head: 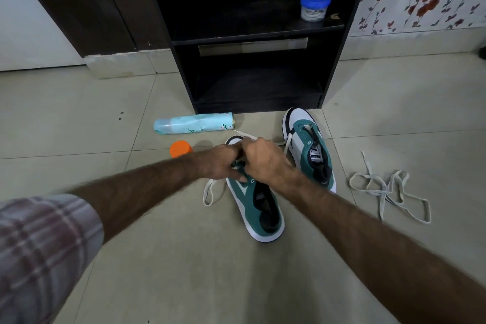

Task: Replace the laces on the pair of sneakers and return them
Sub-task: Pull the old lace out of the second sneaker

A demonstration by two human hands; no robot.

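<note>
Two green-and-white sneakers stand upright on the tiled floor, toes pointing far. The near sneaker [259,208] lies at centre, its forepart hidden under the hands; a white lace [210,191] threaded through it loops out on the left, and one end pokes out beyond its toe. The far sneaker [310,147], just to its right, is partly laced near the toe. Well to the right, loose white laces [389,191] lie tangled.

The toe and eyelets of the near green-and-white suede sneaker [259,208] are hidden by both hands. The orange round cap [180,148] is partly covered by the left forearm. The checked sleeve [39,250] is blurred and cut off at the left edge.
</note>
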